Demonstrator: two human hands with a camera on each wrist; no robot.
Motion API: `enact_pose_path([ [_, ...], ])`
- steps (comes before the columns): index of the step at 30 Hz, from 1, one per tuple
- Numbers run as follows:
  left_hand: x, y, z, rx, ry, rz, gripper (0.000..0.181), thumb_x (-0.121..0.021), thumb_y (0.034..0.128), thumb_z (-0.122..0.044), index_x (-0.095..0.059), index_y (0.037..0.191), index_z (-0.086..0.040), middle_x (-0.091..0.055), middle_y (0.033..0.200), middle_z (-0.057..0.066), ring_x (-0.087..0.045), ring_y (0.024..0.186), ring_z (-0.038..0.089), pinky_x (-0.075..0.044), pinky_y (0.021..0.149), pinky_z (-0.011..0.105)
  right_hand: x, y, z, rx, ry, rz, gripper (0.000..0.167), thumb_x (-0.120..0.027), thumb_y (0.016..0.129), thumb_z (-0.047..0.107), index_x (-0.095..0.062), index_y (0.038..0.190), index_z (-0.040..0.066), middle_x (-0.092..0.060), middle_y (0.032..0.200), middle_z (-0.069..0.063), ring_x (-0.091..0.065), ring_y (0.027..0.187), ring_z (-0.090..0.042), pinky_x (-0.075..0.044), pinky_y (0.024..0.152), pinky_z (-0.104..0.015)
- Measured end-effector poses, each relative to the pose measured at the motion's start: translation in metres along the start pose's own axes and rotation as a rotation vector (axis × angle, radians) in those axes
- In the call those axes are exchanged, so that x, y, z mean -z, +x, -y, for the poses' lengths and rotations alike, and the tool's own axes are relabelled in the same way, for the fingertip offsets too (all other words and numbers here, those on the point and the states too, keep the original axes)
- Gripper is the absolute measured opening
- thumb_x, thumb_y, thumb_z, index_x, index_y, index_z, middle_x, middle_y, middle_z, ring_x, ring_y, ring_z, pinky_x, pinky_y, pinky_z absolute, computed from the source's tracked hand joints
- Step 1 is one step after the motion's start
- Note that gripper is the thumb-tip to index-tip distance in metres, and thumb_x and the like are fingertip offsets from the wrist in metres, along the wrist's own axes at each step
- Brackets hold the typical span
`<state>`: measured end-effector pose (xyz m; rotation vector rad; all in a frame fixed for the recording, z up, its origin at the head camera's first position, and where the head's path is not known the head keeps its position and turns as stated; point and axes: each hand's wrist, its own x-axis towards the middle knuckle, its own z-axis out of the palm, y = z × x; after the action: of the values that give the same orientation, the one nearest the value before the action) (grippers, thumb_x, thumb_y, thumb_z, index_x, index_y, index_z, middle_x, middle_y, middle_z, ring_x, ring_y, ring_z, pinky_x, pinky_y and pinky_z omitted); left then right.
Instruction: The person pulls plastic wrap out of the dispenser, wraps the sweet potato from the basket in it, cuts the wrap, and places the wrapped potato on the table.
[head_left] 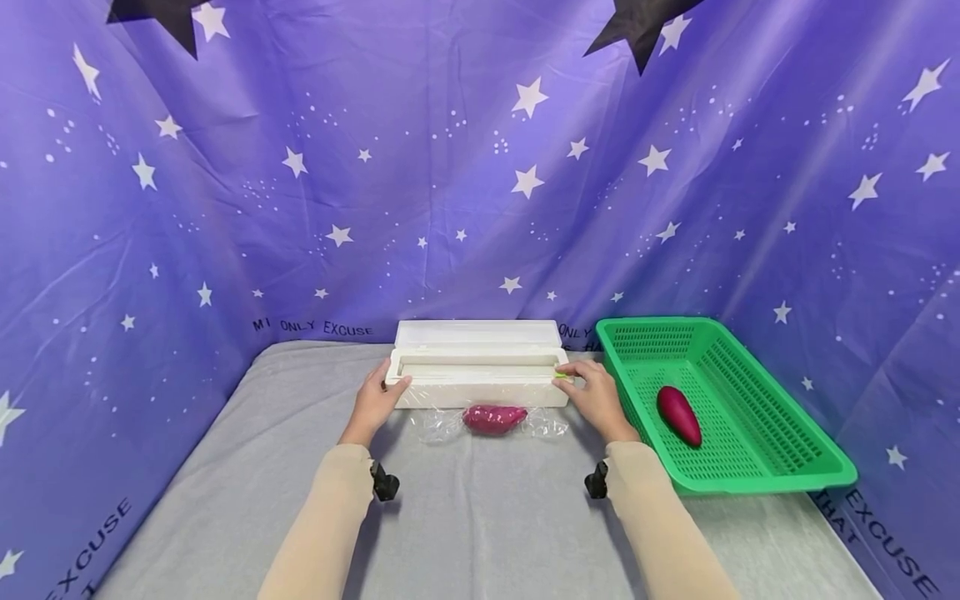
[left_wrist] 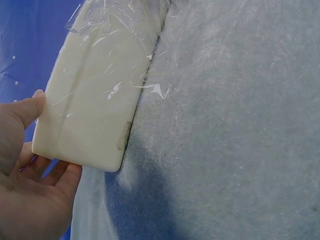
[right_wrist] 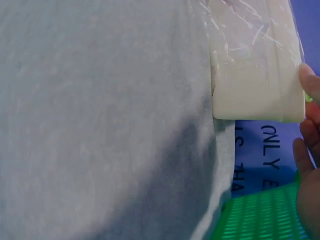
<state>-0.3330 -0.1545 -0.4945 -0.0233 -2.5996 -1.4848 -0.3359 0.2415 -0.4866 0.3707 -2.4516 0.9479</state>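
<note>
A white cling film dispenser (head_left: 480, 395) stands on the table with its lid (head_left: 477, 333) raised at the back. My left hand (head_left: 375, 400) holds its left end, thumb on the front edge and fingers round the side, as the left wrist view shows. At the right end my right hand (head_left: 597, 398) pinches a small yellow-green slider (head_left: 559, 375); fingers partly hide it. Clear film (left_wrist: 112, 65) hangs down the dispenser's front. Just before it lies a purple sweet potato (head_left: 493, 420) wrapped in film, with loose film spread at both ends.
A green plastic basket (head_left: 787, 483) stands to the right, close to my right forearm. Inside lies an unwrapped purple sweet potato (head_left: 678, 416). Grey cloth (head_left: 480, 533) covers the table. A purple star-patterned curtain (head_left: 450, 167) hangs behind and at both sides.
</note>
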Motion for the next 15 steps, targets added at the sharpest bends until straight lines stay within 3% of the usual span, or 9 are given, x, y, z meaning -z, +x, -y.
enact_pose_path([
  [5, 0.0006, 0.0012, 0.0014, -0.003, -0.007, -0.001, 0.072, -0.062, 0.1010, -0.030, -0.027, 0.154, 0.005, -0.034, 0.151, 0.031, -0.043, 0.132, 0.045, -0.034, 0.111, 0.053, -0.0005, 0.0031, -0.0023, 0.035, 0.039, 0.028, 0.018, -0.080, 0.086, 0.013, -0.076, 0.103, 0.007, -0.072, 0.108, -0.011, -0.060, 0.106, -0.032, -0.046, 0.088, -0.048],
  [9, 0.0000, 0.0017, 0.0028, 0.002, -0.014, 0.000, 0.073, -0.061, 0.1013, -0.031, -0.026, 0.155, 0.004, -0.033, 0.152, 0.031, -0.043, 0.133, 0.045, -0.034, 0.111, 0.054, -0.0004, 0.0045, -0.0028, 0.071, 0.053, 0.059, 0.019, -0.078, 0.087, 0.009, -0.075, 0.105, 0.006, -0.071, 0.107, -0.011, -0.060, 0.100, -0.030, -0.045, 0.085, -0.047],
  [15, 0.0000, 0.0017, 0.0015, -0.005, -0.011, 0.001, 0.073, -0.060, 0.1013, -0.031, -0.026, 0.155, 0.005, -0.031, 0.153, 0.031, -0.041, 0.134, 0.045, -0.033, 0.112, 0.054, -0.0001, 0.0055, -0.0033, 0.064, 0.067, 0.112, 0.019, -0.074, 0.090, 0.007, -0.073, 0.109, 0.005, -0.069, 0.105, -0.011, -0.056, 0.094, -0.028, -0.044, 0.084, -0.045],
])
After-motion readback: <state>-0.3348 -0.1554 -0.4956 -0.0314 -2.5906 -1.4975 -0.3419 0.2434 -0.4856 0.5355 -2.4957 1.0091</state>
